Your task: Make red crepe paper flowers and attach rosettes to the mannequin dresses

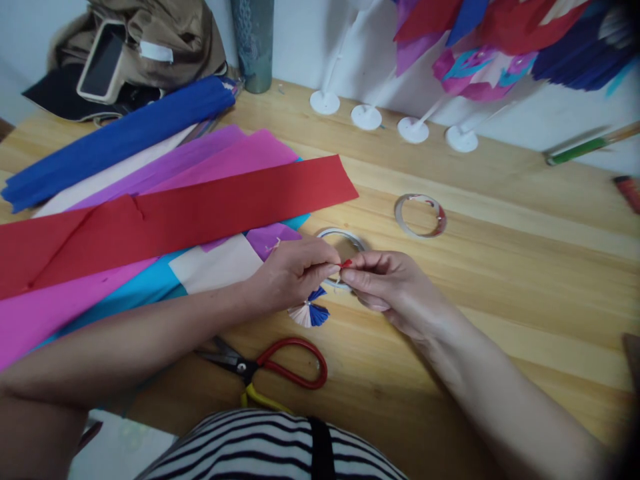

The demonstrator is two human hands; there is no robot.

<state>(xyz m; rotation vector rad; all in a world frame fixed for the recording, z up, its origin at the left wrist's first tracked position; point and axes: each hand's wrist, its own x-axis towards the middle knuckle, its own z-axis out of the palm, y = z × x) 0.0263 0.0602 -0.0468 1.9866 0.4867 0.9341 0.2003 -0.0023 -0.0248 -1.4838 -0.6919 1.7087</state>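
My left hand (293,273) and my right hand (387,287) meet over the middle of the wooden table (500,267), both pinching a tiny red piece (346,264) between their fingertips. Directly beneath my left hand lies a small folded paper fan in blue and white (310,313). A tape ring (345,237) sits partly hidden behind my fingers. Red-handled scissors (280,367) lie near the front edge, below my left forearm.
Long crepe paper sheets, red (175,217), pink, purple and blue (120,140), cover the table's left. A second tape ring (420,215) lies to the right. White stand bases (367,117) holding colourful paper fans line the wall. A bag with a phone (105,63) and a bottle (255,43) are behind.
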